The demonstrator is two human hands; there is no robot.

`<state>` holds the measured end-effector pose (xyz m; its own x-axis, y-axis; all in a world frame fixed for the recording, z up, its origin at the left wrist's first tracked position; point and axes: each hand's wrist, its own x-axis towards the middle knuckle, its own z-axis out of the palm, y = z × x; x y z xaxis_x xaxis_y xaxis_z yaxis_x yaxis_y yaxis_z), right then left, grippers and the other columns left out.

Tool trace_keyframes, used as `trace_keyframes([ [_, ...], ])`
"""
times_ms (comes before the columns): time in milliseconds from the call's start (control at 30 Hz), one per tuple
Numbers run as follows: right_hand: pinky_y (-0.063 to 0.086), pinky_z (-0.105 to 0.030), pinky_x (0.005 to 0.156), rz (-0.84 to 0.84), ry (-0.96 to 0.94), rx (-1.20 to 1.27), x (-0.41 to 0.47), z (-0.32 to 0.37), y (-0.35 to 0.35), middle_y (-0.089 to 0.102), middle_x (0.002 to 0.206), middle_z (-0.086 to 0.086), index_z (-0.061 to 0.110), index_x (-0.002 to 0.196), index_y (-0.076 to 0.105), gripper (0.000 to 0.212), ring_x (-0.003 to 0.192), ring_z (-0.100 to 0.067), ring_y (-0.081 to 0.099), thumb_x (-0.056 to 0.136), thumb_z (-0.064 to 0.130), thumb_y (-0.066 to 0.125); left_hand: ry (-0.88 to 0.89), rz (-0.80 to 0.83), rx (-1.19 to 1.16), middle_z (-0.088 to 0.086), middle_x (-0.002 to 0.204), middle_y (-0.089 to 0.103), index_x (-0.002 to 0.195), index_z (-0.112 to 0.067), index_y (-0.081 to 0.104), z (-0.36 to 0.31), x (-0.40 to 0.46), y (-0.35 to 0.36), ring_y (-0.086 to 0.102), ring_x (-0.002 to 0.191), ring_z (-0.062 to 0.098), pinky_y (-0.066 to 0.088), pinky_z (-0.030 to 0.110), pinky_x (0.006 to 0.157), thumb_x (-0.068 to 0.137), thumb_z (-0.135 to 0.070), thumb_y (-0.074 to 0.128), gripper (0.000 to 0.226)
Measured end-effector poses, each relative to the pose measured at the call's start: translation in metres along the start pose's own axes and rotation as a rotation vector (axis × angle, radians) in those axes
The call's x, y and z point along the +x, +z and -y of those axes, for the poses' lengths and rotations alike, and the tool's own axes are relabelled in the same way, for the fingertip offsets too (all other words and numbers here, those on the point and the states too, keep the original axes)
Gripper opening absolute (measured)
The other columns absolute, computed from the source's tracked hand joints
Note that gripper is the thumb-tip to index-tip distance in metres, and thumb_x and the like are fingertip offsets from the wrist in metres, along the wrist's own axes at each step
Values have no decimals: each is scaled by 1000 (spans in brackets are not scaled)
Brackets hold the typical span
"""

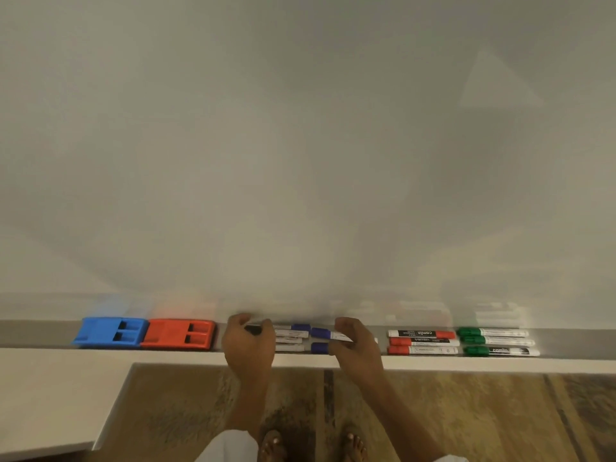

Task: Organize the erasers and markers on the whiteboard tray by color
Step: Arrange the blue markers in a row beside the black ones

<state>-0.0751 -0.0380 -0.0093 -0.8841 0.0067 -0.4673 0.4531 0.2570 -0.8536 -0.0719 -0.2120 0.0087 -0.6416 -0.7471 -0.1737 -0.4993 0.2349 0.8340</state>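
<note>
Pinching blue marker [328,335]: right hand [358,348]; left hand [248,345] curled round black marker [253,329] (tray [40,333]).

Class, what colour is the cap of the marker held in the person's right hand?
Blue: the marker in the right hand has a blue cap, seen in the head view.

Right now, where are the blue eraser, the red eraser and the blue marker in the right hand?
blue eraser [110,331], head view, middle of its top face.
red eraser [178,333], head view, middle of its top face.
blue marker [328,334], head view, where cap meets barrel, left of the right hand [358,348].
</note>
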Motion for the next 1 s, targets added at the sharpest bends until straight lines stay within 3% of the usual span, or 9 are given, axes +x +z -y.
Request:
trace_keyframes([
  [200,48,-10,59,106,-25,-77,3,17,36,59,111,8,22,119,53,42,76,-2,59,81,14,67,-197,149,146,15,104,62,108,-6,56,14,33,-5,58,101,36,47,48,92,85,-27,61,32],
  [300,46,-10,61,134,-25,-118,5,20,44,59,108,8,22,119,52,45,80,-1,58,78,13,68,-241,187,188,17,104,64,102,-7,56,16,37,-5,58,102,38,44,48,95,88,-31,54,28],
  [533,41,-6,54,113,-28,-192,7,23,55,57,104,8,18,120,52,47,79,1,54,77,18,70,-258,249,213,17,114,61,110,-6,53,17,46,-8,54,112,39,36,52,105,90,-33,45,34],
  [767,41,-6,54,67,-30,-186,6,23,68,60,108,4,20,118,52,47,81,-1,55,75,21,72,-230,281,205,15,109,62,107,-7,56,13,46,-14,55,107,37,37,52,105,91,-33,42,34],
  [1000,45,-8,59,-81,-3,66,-18,34,72,58,106,9,24,110,52,38,82,-4,58,79,10,69,-66,220,188,10,89,66,89,-13,57,7,42,-30,60,91,34,49,51,89,80,-45,44,36],
])
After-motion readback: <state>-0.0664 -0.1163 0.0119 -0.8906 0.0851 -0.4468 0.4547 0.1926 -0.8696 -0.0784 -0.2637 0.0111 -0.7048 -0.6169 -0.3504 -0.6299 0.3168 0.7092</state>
